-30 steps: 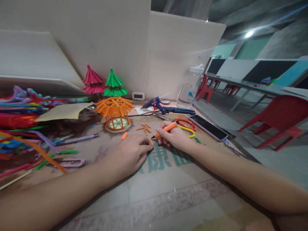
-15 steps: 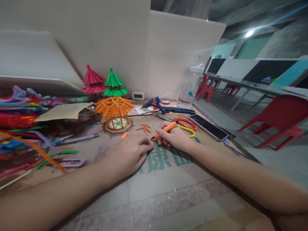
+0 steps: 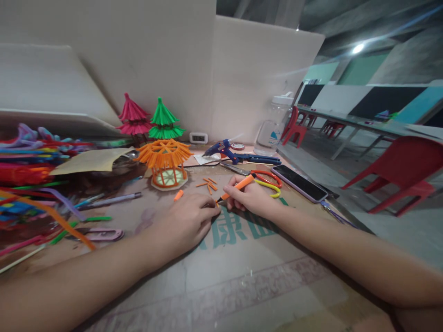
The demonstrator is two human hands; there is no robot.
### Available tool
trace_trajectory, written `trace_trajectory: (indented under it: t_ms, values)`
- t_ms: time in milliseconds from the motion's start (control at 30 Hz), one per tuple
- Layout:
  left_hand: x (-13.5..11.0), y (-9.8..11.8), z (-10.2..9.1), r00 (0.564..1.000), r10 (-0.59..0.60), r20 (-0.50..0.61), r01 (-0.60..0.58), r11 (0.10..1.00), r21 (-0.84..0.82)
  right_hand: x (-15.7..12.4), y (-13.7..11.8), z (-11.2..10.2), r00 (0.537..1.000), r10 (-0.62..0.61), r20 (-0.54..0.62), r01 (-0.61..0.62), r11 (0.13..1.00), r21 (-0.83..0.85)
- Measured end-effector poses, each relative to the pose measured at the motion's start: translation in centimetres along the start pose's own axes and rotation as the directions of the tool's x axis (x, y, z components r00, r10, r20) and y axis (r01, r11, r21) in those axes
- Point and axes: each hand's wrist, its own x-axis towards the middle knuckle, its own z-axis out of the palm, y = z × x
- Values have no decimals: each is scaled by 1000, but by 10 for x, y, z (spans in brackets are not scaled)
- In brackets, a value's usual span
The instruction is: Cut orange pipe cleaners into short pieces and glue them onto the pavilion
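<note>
My right hand (image 3: 242, 196) is closed around an orange marker (image 3: 242, 186), held like a pen with its dark tip pointing down and left. That tip meets a small orange stick (image 3: 217, 204) on the tabletop. My left hand (image 3: 194, 214) rests beside it, thumb and fingers drawn together on the little stick, most of which they hide. Just beyond lie several short orange sticks (image 3: 209, 184). An orange marker cap (image 3: 178, 195) sits behind my left knuckles. Farther back stands an orange pavilion-like model (image 3: 165, 161) with a ribbed roof on a pale base.
Colourful fuzzy stems (image 3: 31, 170) crowd the left, near pink-handled snips (image 3: 104, 234). Pink (image 3: 134, 115) and green (image 3: 162, 120) tree-like models stand behind. Rightward are a blue glue gun (image 3: 223, 150), scissors (image 3: 268, 180), a phone (image 3: 299, 183) and a clear bottle (image 3: 272, 124).
</note>
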Motion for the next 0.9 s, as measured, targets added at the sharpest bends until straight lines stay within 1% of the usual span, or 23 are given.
trace_trajectory:
  t_ms: [233,567,767,900]
  values:
    - [1,0,0,1000,-19,14,20,999,-28,3,4,1,998,-4,-63,7,999,41]
    - [2,0,-1,999,-15,30,15,1000,5,4,7,0,999,-12,-38,13,999,32]
    - [1,0,0,997,-50,54,50,999,12,3,5,0,999,-15,-42,16,1000,22]
    - [1,1,-2,999,-3,52,1,999,46,3,6,1,999,-20,-44,21,1000,23]
